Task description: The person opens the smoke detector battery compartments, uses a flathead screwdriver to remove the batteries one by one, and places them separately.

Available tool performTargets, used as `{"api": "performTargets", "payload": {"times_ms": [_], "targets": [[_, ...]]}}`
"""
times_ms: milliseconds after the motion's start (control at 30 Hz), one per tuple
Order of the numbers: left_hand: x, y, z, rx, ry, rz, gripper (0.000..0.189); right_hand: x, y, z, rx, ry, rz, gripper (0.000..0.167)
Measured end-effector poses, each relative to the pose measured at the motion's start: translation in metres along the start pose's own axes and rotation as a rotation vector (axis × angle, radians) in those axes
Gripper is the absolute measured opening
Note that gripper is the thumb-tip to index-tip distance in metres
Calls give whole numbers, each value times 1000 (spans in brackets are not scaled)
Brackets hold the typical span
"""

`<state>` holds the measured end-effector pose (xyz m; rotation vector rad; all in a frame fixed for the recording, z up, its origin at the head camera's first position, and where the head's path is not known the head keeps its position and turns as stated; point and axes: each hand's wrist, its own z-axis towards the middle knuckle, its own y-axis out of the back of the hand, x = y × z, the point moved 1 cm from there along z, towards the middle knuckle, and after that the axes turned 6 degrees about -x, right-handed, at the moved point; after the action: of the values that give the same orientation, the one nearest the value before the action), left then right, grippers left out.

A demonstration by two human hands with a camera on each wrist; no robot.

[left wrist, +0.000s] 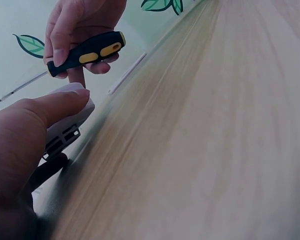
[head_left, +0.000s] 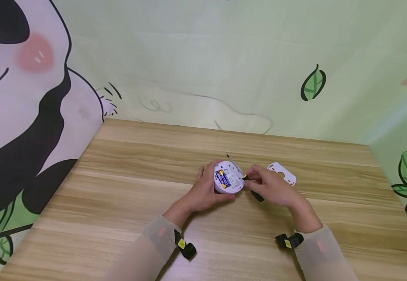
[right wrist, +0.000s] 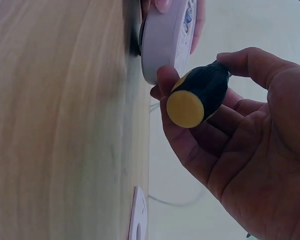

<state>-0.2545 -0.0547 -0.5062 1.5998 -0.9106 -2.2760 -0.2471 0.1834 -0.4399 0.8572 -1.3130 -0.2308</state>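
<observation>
- Wall (head_left: 203,70): green, leaf-printed; set beyond the far edge.
- Surface (head_left: 126,234): wood-grained.
- Left hand (head_left: 207,189): curled round the left side of the white device (head_left: 233,171).
- Right hand (head_left: 275,186): screwdriver (left wrist: 87,57) pinched by the handle; device placed to its left.
- White device: round, held mid-surface.
- Screwdriver: long axis slanted near-right to far-left, across the device's far-right rim; contact cannot be told.
- White plate (head_left: 289,177): laid right of the device.
</observation>
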Motion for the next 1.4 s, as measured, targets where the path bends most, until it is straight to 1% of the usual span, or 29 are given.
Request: {"api": "performTargets", "payload": {"times_ms": [133, 267, 367, 500, 700, 1000, 1200, 1400], "targets": [[1, -1, 0, -26, -5, -17, 113, -1, 1, 0, 2, 2, -25, 19], [2, -1, 0, -69, 22, -46, 113, -1, 5, -2, -29, -9, -66, 17], [3, -1, 1, -93, 50, -56, 114, -1, 9, -4, -35, 1, -67, 16], [3, -1, 2, -106, 62, -47, 116, -2, 13, -5, -32, 31, -65, 17], [3, -1, 2, -123, 66, -48, 117, -4, 19, -7, -24, 43, -96, 16], [4, 0, 2, -125, 61, -42, 116, 2, 30, -15, 12, 61, -129, 15], [3, -1, 3, -116, 63, -26, 115, 3, 31, -14, 35, 74, -146, 17], [2, -2, 3, -115, 62, 10, 116, 4, 31, -15, 17, 83, -177, 18]]}}
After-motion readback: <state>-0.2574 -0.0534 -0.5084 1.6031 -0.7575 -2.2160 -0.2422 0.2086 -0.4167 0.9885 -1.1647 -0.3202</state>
